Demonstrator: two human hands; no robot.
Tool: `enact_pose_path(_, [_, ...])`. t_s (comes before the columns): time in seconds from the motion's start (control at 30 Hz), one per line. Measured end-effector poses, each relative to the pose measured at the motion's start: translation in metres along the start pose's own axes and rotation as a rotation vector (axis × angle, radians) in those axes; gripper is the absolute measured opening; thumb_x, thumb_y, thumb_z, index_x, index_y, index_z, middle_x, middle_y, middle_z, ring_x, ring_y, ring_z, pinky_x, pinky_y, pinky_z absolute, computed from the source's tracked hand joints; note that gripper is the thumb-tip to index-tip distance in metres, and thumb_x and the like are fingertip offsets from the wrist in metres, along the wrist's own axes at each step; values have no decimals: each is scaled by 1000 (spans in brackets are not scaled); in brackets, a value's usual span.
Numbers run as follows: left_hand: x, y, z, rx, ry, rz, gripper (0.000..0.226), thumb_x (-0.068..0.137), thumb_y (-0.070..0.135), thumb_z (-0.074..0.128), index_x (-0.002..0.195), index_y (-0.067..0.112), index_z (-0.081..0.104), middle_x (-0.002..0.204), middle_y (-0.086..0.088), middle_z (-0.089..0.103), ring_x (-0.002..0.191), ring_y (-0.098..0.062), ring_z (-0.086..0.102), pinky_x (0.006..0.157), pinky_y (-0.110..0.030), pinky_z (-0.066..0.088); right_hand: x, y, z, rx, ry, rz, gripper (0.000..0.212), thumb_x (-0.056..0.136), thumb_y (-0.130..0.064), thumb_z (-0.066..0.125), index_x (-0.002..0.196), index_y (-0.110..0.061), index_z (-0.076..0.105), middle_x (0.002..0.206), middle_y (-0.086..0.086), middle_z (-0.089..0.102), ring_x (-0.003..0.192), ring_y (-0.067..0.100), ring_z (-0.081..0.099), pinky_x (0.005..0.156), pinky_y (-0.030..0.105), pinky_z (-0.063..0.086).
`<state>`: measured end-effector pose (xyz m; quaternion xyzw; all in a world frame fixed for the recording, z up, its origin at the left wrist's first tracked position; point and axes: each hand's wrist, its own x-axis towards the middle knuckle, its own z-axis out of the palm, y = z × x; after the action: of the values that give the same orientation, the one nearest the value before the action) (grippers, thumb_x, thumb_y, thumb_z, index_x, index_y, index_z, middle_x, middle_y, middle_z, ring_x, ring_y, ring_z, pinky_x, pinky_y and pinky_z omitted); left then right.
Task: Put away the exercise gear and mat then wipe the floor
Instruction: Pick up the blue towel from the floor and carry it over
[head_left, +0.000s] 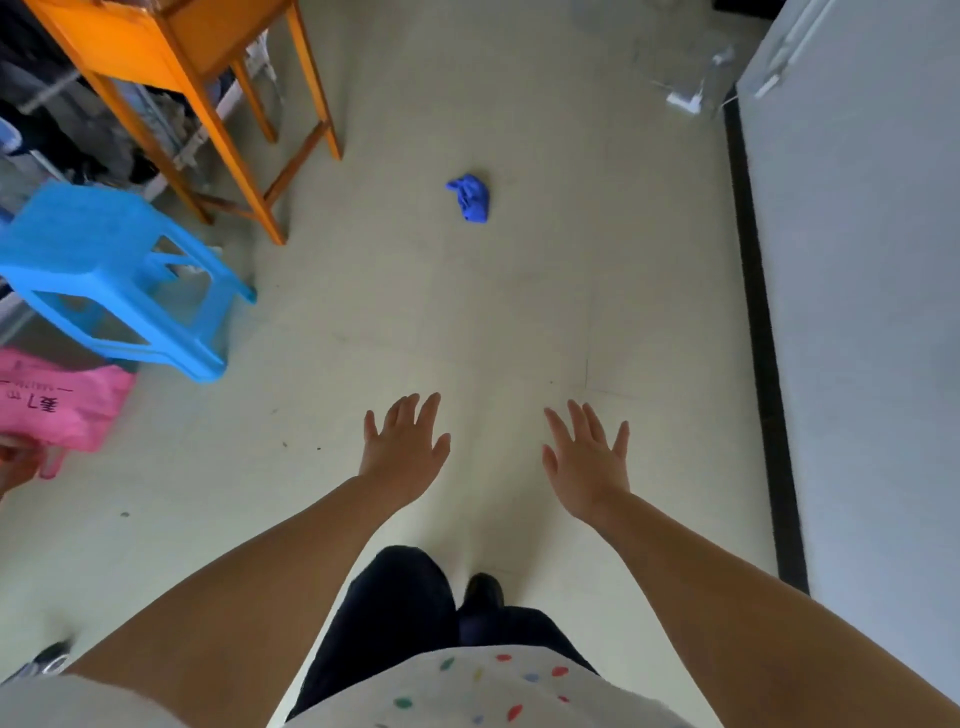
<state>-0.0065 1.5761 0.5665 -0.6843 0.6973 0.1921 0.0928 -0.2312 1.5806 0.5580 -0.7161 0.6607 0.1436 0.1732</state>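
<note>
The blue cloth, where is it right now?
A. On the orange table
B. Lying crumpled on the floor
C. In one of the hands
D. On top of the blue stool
B: the blue cloth lies crumpled on the floor, ahead of the open, empty left hand and right hand.

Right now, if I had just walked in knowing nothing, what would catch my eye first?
Most likely the two bare hands, the left hand and right hand, held out open and empty over the pale floor. Next, the crumpled blue cloth lying alone on the floor ahead. At the left stand a bright blue plastic stool and an orange wooden table behind it.
</note>
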Motion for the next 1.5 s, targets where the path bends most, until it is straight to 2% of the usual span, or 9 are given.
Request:
enact_pose_path(0.23, [121,-56,-51,-15,-29,-111,58,100,41,26,151,22,7,157,-5,15,145,-20,16,118,-49,10,143,-51,-51,-21,20,-137,53,102,-39,18,152,-27,5,160,5,-1,148,21,-3,115,60,-1])
enact_pose_path(0.5, [298,-104,-149,48,-4,-27,57,101,41,26,151,22,7,157,-5,17,144,-20,18,117,-49,11,308,-83,-147,46,58,-6,52,102,-39,19,151,-27,7,161,3,1,148,20,-1,115,59,2])
enact_pose_path(0.57, [338,-105,-168,49,-40,-13,57,101,41,27,151,22,9,156,-6,18,144,-21,19,117,-49,12,338,-86,-171,50,57,-5,53,102,-39,19,152,-27,6,161,3,0,148,19,-2,115,58,2])
enact_pose_path(0.63, [375,-100,-180,61,-54,19,56,101,41,26,151,22,9,156,-5,18,144,-21,18,117,-49,11,365,-83,-187,58,77,8,53,102,-39,18,152,-27,5,161,3,-1,148,19,-3,116,57,1])
enact_pose_path(0.87, [525,-60,-219,45,-61,148,56,101,40,27,151,23,12,156,-4,19,144,-18,16,117,-49,8,490,-33,-234,33,-8,85,52,103,-39,16,152,-28,4,161,2,-3,148,19,-6,116,57,-1])
enact_pose_path(1.13, [678,-51,-286,-1,-67,13,54,101,39,27,151,23,13,157,-3,17,144,-18,16,117,-48,7,654,20,-316,-37,-51,52,52,102,-39,17,152,-27,5,161,3,-2,148,20,-4,116,58,-1])
enact_pose_path(1.4, [797,-82,-317,0,-163,-39,53,101,37,26,151,22,13,157,-2,17,144,-18,18,117,-47,9,793,-21,-355,14,-129,-10,52,102,-39,18,152,-27,7,160,3,0,148,19,-1,116,56,0])
enact_pose_path(1.5, [860,-103,-328,21,-217,-8,53,101,39,26,151,22,14,156,-2,18,143,-20,19,117,-48,11,849,-40,-364,70,-165,9,52,103,-39,18,152,-27,6,160,1,-1,148,18,-2,116,55,-1])
